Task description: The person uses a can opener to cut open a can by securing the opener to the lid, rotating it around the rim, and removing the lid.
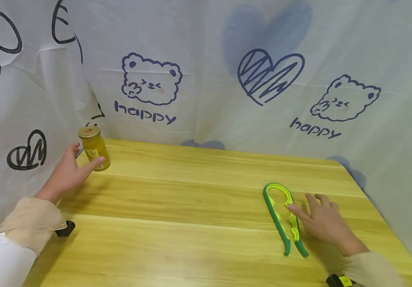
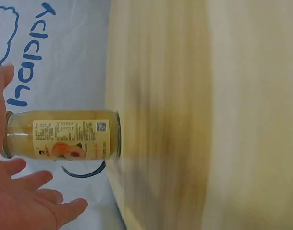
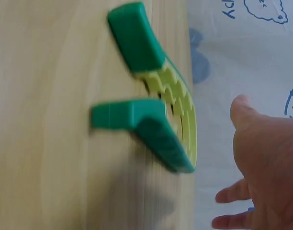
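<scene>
A glass jar of yellow fruit (image 1: 101,153) with a gold lid stands upright at the table's far left corner. Its label, printed with peaches, shows in the left wrist view (image 2: 72,139). Around the jar my left hand (image 1: 70,171) spreads its thumb and fingers, the thumb overlapping the jar's front in the head view. A green jar opener (image 1: 272,211) with a yellow toothed inner edge lies on the right of the table, its two handle ends towards me. Just right of it hovers my right hand (image 1: 326,219), fingers spread, thumb tip over the opener's right arm.
The light wooden table (image 1: 177,191) reaches to a white cloth (image 1: 206,79) with drawn hearts and bears, which hangs behind and at both sides. Black wrist straps (image 1: 65,229) show below both hands.
</scene>
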Demonstrator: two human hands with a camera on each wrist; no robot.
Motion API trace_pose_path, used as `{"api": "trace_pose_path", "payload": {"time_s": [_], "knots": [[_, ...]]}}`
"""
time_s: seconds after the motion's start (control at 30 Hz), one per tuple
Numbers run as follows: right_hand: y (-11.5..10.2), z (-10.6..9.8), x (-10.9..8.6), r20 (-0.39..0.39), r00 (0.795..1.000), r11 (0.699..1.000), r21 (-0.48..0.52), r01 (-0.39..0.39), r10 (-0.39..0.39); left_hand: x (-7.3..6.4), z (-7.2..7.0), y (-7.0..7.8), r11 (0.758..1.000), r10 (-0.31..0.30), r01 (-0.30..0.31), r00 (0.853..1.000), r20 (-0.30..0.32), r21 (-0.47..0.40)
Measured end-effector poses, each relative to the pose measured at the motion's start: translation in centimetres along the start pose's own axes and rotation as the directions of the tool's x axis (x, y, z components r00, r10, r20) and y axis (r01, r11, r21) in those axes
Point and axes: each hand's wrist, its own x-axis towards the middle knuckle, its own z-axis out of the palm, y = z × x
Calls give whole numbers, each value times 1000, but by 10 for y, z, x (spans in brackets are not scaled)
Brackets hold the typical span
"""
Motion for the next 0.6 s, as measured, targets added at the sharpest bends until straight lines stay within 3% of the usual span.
{"api": "trace_pose_path", "payload": {"time_s": [0.13,0.33,0.43,0.6], "knots": [[-8,-2,0,22,999,999,-3,-33,33,6,4,2,997,-38,35,998,-41,-65],[-19,-1,3,146,987,996,33,-77,72,17,19,0,977,-96,71,988,-123,-199],[-23,2,2,186,977,990,81,-118,101,23,27,2,961,-117,72,981,-157,-266],[-28,7,-1,189,974,981,120,-150,125,32,36,5,947,-119,53,974,-194,-318]]}}
